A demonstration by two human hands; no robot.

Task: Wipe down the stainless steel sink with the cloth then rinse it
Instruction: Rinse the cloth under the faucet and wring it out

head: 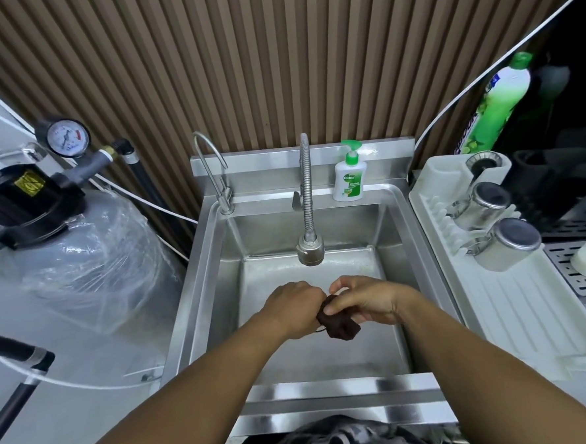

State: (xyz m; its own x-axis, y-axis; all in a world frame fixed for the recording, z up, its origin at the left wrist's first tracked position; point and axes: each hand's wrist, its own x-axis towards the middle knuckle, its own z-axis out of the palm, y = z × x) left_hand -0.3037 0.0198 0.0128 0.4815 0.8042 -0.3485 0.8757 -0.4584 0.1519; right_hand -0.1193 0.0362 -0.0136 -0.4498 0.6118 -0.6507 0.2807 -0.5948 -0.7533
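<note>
Left hand [295, 307] and right hand [366, 301] both grip the bunched cloth [339, 323] between them, above the sink [327, 357] floor, faucet head [310, 251] just beyond.

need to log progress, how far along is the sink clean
Done: unclear; the sink shows no telling wipe marks. In hand: over it, left hand and right hand both grip the bunched dark cloth. Left: the faucet head shows no water running, so the rinse looks undone.
</note>
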